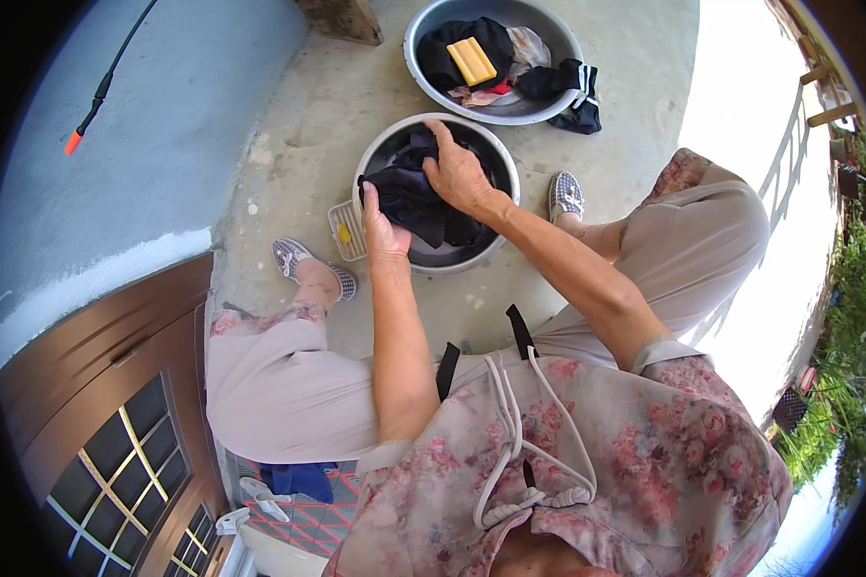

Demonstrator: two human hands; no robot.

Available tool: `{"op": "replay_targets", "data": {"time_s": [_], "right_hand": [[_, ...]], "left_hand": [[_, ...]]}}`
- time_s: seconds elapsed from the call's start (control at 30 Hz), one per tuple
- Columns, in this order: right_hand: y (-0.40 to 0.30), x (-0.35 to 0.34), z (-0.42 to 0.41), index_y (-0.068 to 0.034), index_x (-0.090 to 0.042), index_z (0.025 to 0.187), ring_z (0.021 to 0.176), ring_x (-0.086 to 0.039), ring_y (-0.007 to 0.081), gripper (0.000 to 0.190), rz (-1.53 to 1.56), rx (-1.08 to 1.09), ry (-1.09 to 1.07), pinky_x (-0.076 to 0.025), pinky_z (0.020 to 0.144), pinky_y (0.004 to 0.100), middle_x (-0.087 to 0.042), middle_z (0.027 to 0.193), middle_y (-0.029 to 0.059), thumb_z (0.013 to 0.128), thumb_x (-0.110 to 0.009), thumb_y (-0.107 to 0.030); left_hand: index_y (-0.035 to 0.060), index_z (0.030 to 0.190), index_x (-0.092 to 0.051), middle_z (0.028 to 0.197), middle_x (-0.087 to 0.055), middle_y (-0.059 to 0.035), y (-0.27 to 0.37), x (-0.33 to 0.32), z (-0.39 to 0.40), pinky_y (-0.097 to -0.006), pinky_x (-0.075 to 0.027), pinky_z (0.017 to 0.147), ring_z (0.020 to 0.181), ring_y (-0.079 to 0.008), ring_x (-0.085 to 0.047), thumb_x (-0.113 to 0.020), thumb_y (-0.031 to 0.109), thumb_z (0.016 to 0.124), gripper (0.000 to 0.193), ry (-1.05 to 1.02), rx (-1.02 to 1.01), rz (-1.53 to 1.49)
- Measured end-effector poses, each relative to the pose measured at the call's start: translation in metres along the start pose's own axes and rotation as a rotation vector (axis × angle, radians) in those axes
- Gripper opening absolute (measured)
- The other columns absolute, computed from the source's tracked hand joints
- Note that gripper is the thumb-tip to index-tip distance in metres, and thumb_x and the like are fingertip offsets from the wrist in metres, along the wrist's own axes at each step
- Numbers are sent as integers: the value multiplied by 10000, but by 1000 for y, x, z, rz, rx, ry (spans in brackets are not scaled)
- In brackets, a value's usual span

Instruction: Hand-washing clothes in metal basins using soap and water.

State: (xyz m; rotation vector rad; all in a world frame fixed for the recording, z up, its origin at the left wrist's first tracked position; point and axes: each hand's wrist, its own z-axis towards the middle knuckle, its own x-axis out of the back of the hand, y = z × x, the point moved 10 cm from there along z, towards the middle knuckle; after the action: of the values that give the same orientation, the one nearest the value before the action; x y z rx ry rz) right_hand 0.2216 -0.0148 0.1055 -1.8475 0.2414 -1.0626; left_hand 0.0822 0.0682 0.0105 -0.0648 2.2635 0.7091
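My left hand (387,229) grips the left side of a dark cloth garment (411,198), thumb on top. The garment is bunched over a round metal basin (509,173) on the floor between my feet. My right hand (456,167) lies on the far right part of the same cloth, its fingers bent and partly spread; whether it pinches the cloth I cannot tell. Beyond stands a larger metal basin (413,72) with dark, pale and red clothes and a yellow bar of soap (471,61) on top. Striped dark cloth (581,108) hangs over its right rim.
A white slatted soap dish (346,244) holding a small yellow piece lies against the near basin's left side. A wooden block (340,20) stands at the top by the blue wall. A brown door (180,346) is at the lower left, with white slippers (263,498) near it.
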Motion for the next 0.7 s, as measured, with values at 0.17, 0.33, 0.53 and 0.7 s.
{"op": "replay_targets", "data": {"time_s": [0.17, 0.33, 0.53, 0.7], "right_hand": [[-104, -69, -95, -84, -613, 1037, 816, -643, 393, 263, -221, 479, -257, -544, 716, 452, -616, 914, 210, 861, -629, -279], [28, -19, 6, -35, -667, 749, 689, -661, 418, 431, -261, -70, 123, -541, 635, 486, -647, 692, 230, 956, -495, -373], [-69, -57, -73, -37, -642, 749, 682, -647, 407, 360, -67, 259, 38, -535, 651, 478, -652, 732, 212, 933, -522, -323], [0, -33, -27, -37, -645, 759, 672, -667, 387, 377, -242, 105, 145, -547, 614, 471, -674, 759, 194, 935, -510, -342]], "left_hand": [[31, 1178, -596, 1132, -655, -118, -26, 38, 13, -396, -517, 923, 1055, -251, -634, -519, 435, 965, 463, 77, 52, 14], [49, 1153, -615, 1085, -668, -104, -62, -22, -13, -378, -529, 901, 1000, -244, -656, -441, 343, 983, 382, 254, 189, 88], [35, 1144, -621, 1109, -664, -115, -27, 4, -25, -404, -538, 879, 1013, -271, -655, -411, 358, 985, 417, -654, 41, -290], [44, 1111, -638, 1103, -672, -114, -65, 7, -7, -407, -539, 889, 1009, -261, -661, -455, 374, 977, 400, 259, 185, 126]]}}
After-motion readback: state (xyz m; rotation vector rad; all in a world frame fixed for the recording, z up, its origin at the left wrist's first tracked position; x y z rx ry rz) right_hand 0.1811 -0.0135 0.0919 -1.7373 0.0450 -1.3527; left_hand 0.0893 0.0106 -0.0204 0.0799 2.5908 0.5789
